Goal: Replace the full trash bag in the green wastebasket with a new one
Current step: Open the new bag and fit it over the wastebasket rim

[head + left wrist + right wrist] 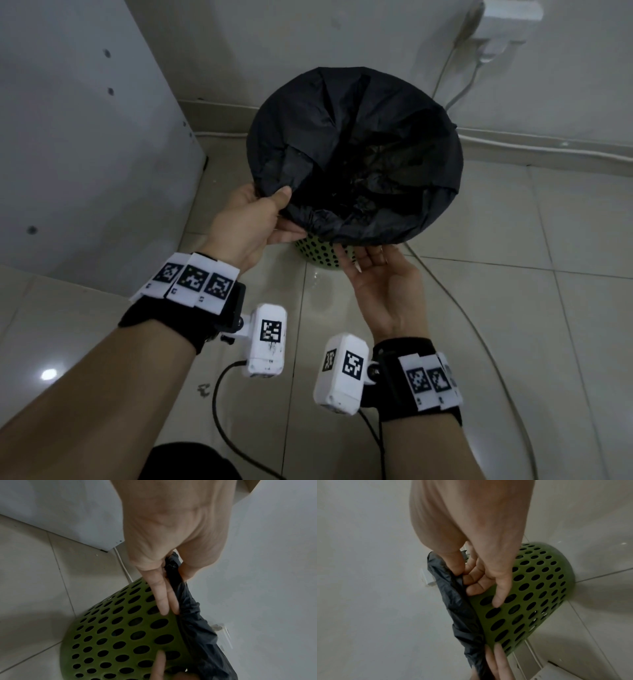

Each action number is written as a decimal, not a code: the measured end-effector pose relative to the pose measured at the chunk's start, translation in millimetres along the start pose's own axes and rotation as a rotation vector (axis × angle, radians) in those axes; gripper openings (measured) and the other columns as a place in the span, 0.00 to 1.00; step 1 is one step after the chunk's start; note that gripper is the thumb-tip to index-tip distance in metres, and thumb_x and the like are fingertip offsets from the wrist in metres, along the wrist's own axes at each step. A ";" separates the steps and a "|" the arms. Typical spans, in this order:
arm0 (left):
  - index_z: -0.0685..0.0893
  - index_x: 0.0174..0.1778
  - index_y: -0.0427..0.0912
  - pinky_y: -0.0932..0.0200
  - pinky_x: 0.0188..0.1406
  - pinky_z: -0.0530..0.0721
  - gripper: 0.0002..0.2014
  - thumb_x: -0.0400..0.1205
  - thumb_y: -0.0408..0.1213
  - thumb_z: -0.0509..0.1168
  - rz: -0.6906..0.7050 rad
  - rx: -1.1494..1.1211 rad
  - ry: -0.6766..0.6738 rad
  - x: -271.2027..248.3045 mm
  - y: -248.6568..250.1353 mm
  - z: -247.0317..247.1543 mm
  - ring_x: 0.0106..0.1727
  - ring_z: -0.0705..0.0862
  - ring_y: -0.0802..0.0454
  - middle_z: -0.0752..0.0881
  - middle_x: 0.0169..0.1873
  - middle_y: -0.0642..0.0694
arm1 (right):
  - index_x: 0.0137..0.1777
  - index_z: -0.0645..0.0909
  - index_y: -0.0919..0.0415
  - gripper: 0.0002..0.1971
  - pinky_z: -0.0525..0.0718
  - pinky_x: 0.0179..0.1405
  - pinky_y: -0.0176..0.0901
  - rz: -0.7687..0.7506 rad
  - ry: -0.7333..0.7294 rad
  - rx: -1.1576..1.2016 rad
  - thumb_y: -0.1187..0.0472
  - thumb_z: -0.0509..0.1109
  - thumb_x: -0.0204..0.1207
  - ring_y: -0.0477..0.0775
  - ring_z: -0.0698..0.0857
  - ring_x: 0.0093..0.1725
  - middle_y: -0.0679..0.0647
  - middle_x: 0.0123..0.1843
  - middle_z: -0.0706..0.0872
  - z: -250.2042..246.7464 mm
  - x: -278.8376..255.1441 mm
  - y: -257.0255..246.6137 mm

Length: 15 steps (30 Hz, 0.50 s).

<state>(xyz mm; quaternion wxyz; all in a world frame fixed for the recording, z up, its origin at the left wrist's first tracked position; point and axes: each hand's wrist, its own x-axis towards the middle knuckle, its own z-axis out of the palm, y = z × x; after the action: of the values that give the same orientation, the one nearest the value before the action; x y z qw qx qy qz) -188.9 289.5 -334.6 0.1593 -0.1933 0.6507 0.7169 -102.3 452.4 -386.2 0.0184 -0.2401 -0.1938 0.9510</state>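
Both hands, left hand and right hand, pinch the thin black plastic trash bag hem (over the perforated green wastebasket), which could tear if yanked.

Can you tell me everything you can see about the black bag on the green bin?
The black bag is thin, crinkly plastic, dull and dark. It lines the green wastebasket, and its top edge is folded over the rim and bunched in wrinkles around the outside. Its mouth is wide open; inside it sags in loose folds, too dark to see what it holds. The left hand pinches the near-left edge between thumb and fingers. The right hand grips the near edge under the rim.
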 end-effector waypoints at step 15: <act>0.77 0.66 0.33 0.34 0.48 0.90 0.20 0.82 0.40 0.70 -0.086 -0.120 -0.104 6.6 -6.4 -8.7 0.51 0.90 0.35 0.88 0.57 0.33 | 0.55 0.85 0.55 0.09 0.84 0.58 0.54 0.075 0.236 -0.399 0.55 0.76 0.77 0.54 0.86 0.50 0.51 0.43 0.90 18.2 5.9 -31.3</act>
<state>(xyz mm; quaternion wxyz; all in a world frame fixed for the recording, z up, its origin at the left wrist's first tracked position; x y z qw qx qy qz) -191.0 281.4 -344.0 0.2115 -0.1928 0.5884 0.7562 -117.7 475.5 -362.3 -0.0421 -0.3553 -0.3655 0.8593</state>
